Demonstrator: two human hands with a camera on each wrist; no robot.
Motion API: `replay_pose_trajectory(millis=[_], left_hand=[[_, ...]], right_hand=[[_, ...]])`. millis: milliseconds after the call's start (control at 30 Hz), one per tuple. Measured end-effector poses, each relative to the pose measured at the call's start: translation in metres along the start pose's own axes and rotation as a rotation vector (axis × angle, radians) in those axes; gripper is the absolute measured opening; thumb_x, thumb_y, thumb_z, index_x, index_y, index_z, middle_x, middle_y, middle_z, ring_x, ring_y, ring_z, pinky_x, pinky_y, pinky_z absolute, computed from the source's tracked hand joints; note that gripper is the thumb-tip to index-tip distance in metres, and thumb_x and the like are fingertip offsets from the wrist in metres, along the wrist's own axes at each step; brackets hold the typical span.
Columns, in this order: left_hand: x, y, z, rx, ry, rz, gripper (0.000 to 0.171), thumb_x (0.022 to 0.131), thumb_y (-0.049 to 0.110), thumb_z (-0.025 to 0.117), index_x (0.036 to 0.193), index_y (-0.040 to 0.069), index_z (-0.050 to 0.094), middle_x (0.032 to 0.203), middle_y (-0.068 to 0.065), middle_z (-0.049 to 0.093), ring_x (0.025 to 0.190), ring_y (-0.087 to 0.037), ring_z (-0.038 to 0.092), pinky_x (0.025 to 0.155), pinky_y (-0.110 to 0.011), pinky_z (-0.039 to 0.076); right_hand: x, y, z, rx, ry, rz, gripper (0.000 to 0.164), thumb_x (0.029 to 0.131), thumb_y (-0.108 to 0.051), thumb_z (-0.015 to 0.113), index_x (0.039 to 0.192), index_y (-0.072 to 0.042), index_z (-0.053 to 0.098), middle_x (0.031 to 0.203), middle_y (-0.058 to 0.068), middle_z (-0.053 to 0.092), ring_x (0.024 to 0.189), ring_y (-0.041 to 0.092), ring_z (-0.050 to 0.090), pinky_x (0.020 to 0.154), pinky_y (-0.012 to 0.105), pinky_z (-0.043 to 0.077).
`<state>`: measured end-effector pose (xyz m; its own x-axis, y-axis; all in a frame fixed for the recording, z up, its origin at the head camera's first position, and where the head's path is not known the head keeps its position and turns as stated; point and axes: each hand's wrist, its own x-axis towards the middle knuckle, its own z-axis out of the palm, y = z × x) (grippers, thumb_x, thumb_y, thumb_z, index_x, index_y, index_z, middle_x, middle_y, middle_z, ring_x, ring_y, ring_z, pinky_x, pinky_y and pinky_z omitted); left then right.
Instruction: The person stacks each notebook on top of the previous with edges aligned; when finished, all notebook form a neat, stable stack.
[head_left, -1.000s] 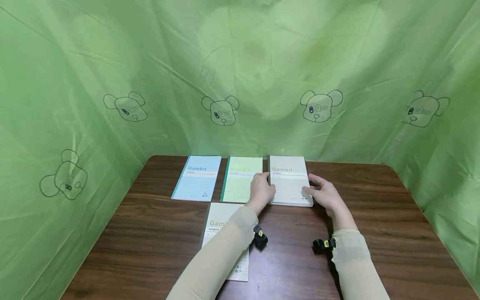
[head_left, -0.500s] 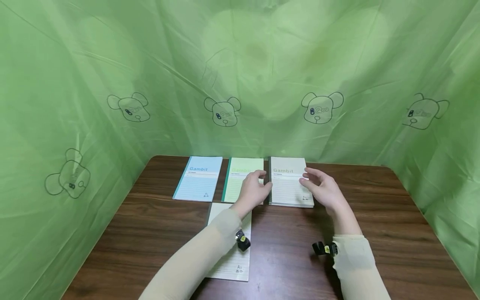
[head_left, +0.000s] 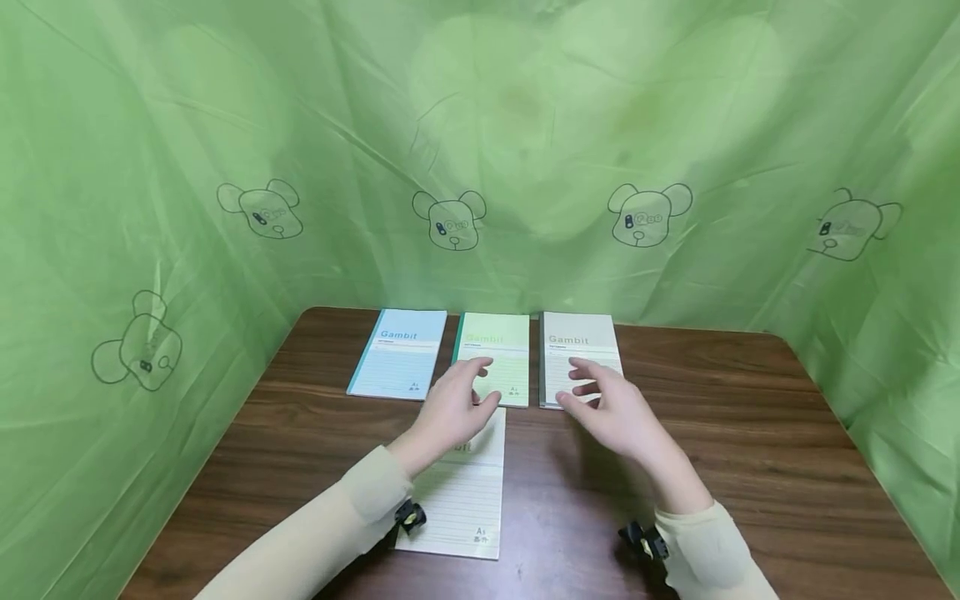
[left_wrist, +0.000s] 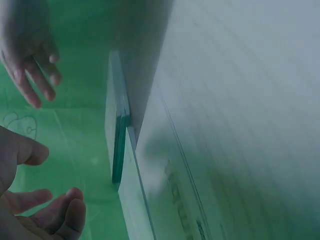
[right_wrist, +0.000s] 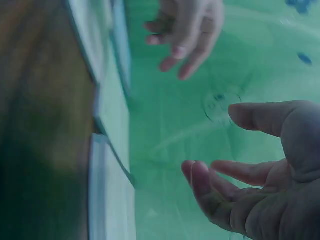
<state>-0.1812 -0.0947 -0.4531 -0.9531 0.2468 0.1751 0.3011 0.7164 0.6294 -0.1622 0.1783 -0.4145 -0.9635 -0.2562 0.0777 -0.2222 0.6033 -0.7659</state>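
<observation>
My left hand [head_left: 448, 410] is raised over the near white notebook [head_left: 457, 508] and the lower left of the green notebook [head_left: 510, 342], fingers loosely bent with nothing between them. My right hand [head_left: 611, 408] hovers over the lower part of the grey-white notebook stack [head_left: 577, 333], thumb and fingers apart, holding nothing. In the left wrist view the left hand [left_wrist: 40, 200] has a gap between thumb and fingers. The right wrist view shows the right hand [right_wrist: 250, 175] likewise spread, off the notebooks. The hands partly hide the covers beneath them.
A blue notebook [head_left: 397, 354] lies at the left of the back row, beside the green one. All rest on a dark wooden table [head_left: 750, 433]. Green cloth [head_left: 525, 125] with bear-head drawings hangs behind and at both sides.
Both hands have come away from the sides of the grey-white stack. The left moved left and toward me; the right moved a little left and nearer. The notebooks have stayed in place.
</observation>
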Motion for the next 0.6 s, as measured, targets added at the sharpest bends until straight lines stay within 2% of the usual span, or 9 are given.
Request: replay_pose_trajectory(millis=[167,333,467,600], left_hand=[[-0.021,-0.012,-0.019,0.017,0.005,0.018,0.061,0.102,0.027,0.077,0.156,0.007,0.056,0.135,-0.012,0.069,0.08,-0.009,0.063,0.073,-0.033,0.054],[-0.037,-0.03,-0.038,0.003,-0.005,-0.008,0.066,0.101,0.029,0.078,0.158,0.005,0.053,0.135,-0.015,0.069,0.084,-0.017,0.065,0.073,-0.033,0.054],[-0.05,-0.049,-0.049,0.018,-0.024,-0.052,0.069,0.101,0.03,0.078,0.159,0.005,0.051,0.137,-0.015,0.069,0.079,-0.01,0.062,0.07,-0.03,0.054],[-0.064,-0.065,-0.056,0.011,-0.017,-0.105,0.066,0.1,0.026,0.079,0.157,0.003,0.054,0.133,-0.017,0.071,0.078,-0.008,0.061,0.065,-0.029,0.054]], right_hand=[[-0.012,0.0,0.021,0.038,-0.062,-0.046,0.061,0.103,-0.02,0.077,0.154,0.005,0.055,0.135,0.021,0.07,0.11,0.028,0.074,0.094,0.05,0.062],[-0.026,0.007,0.04,0.101,-0.143,-0.021,0.06,0.101,-0.024,0.079,0.151,0.001,0.059,0.133,0.016,0.073,0.106,0.018,0.073,0.088,0.036,0.061],[-0.037,0.01,0.053,0.16,-0.178,0.013,0.056,0.101,-0.023,0.08,0.148,0.001,0.061,0.129,0.012,0.074,0.102,0.017,0.072,0.084,0.028,0.06],[-0.044,0.012,0.065,0.17,-0.184,0.023,0.057,0.101,-0.022,0.08,0.149,0.002,0.06,0.128,0.011,0.075,0.101,0.017,0.072,0.085,0.027,0.06]])
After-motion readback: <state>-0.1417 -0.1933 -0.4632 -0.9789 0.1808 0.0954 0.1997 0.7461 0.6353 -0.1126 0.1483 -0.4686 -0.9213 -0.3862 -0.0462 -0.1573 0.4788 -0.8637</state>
